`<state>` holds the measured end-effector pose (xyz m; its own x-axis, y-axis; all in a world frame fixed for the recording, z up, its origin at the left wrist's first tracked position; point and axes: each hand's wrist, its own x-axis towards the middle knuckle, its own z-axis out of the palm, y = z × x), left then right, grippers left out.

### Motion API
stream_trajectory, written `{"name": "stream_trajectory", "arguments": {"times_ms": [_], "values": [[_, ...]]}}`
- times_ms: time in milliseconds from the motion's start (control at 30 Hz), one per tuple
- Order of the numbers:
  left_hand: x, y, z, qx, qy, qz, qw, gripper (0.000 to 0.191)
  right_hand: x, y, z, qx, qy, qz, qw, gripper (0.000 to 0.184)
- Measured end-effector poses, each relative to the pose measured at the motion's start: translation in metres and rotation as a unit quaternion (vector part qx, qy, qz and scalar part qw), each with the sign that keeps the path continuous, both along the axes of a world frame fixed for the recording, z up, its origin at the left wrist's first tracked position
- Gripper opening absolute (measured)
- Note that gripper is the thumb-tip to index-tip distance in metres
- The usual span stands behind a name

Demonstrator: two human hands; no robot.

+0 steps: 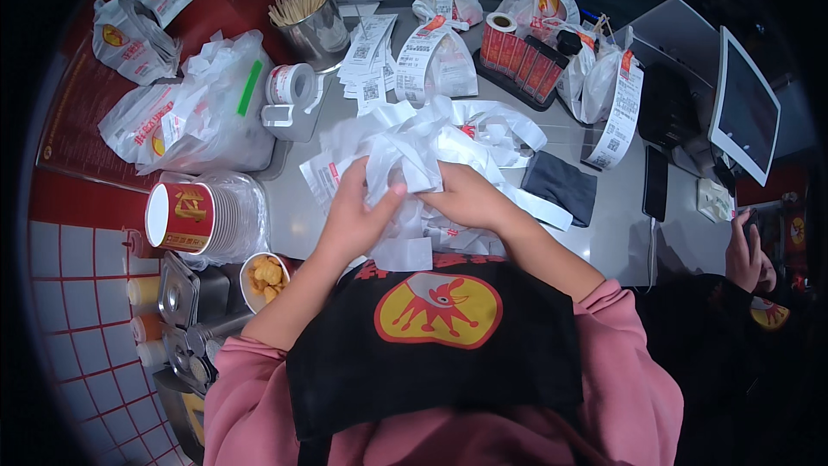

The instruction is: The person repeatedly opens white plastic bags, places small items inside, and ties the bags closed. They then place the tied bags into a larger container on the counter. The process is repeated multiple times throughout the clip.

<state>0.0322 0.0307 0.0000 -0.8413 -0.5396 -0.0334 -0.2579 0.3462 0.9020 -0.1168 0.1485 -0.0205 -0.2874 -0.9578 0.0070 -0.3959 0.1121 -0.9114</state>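
Both hands are in the middle of the view, over a heap of white plastic bags on the counter. My left hand (pixel 363 207) grips the left side of a bunched white plastic bag (pixel 404 162), thumb pointing right. Around the same bag's right side curl the fingers of my right hand (pixel 469 193), partly hidden by the plastic. More flat white bags (pixel 491 142) lie beyond and under the hands, some with red print. Beside them on the right is a folded dark grey cloth (pixel 559 188).
Tied bags with receipts (pixel 446 65) stand at the back. At left are a bag-filled bin (pixel 220 123), a tape dispenser (pixel 291 103), stacked paper cups (pixel 194 217) and a cup of fried food (pixel 265 275). A phone (pixel 655 184) and tablet screen (pixel 747 107) are right, near another person's hands (pixel 747 259).
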Motion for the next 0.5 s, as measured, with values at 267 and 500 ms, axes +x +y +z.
{"name": "stream_trajectory", "arguments": {"times_ms": [267,500], "values": [[0.020,0.009,-0.040,0.129,0.274,0.026,0.953,0.080,-0.069,0.058,-0.031,0.088,0.025,-0.264,0.960,0.039],[0.042,0.007,-0.091,0.087,0.235,-0.101,0.963,0.096,-0.089,0.037,-0.067,0.077,0.269,-0.356,0.891,0.071]]}}
